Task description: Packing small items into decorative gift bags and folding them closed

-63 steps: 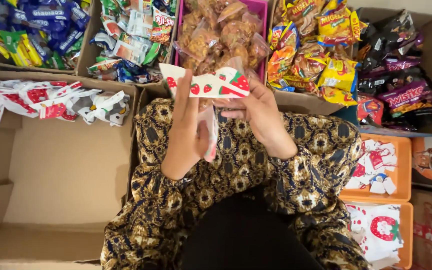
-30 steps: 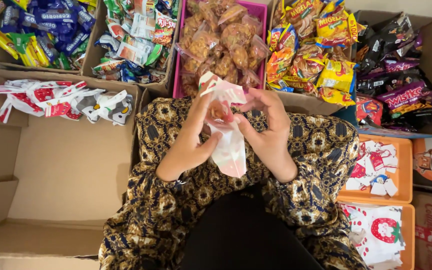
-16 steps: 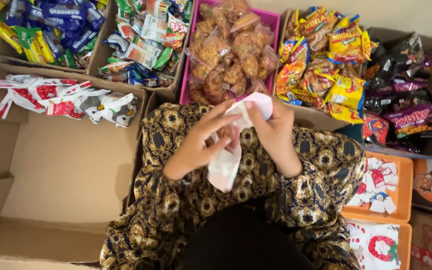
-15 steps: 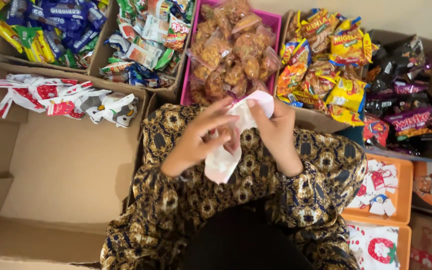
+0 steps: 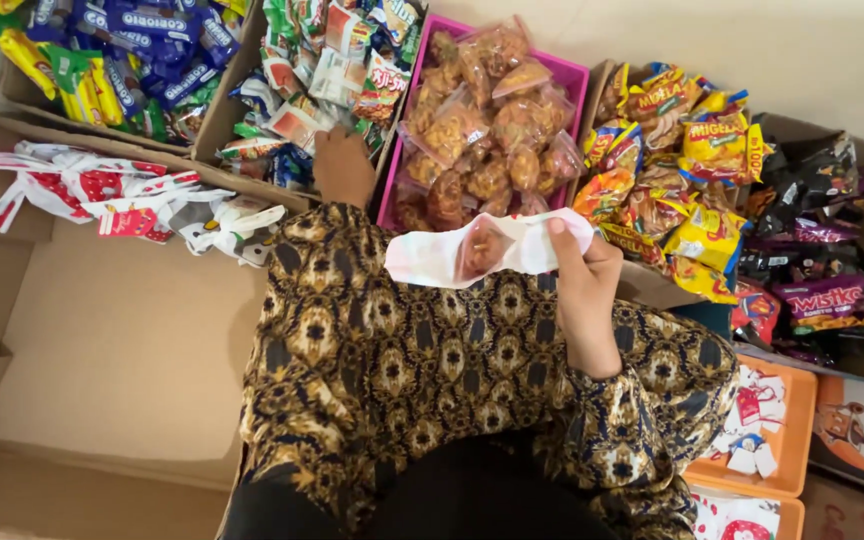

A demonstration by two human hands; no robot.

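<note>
My right hand [image 5: 580, 290] holds a thin white plastic bag [image 5: 432, 258] by its rim, stretched sideways, with a small clear packet of brown snacks [image 5: 480, 248] inside it. My left hand [image 5: 343, 165] reaches forward into the cardboard box of green and white sachets [image 5: 330, 62]; its fingers are buried among the sachets, so what it grasps is hidden. My patterned black and gold sleeves fill the middle of the view.
A pink bin [image 5: 564, 76] of clear snack packets sits ahead. A box of blue and yellow wafers [image 5: 102, 60] is far left, boxes of yellow noodle packs [image 5: 682, 150] and dark packs [image 5: 812, 230] right. A big cardboard box [image 5: 102, 340] with red-and-white bags [image 5: 102, 195] lies left. Orange trays [image 5: 787, 440] stand lower right.
Both hands were working the white bag open in front of me. Now my left hand has let go and reached forward into the sachet box; my right hand alone holds the bag.
</note>
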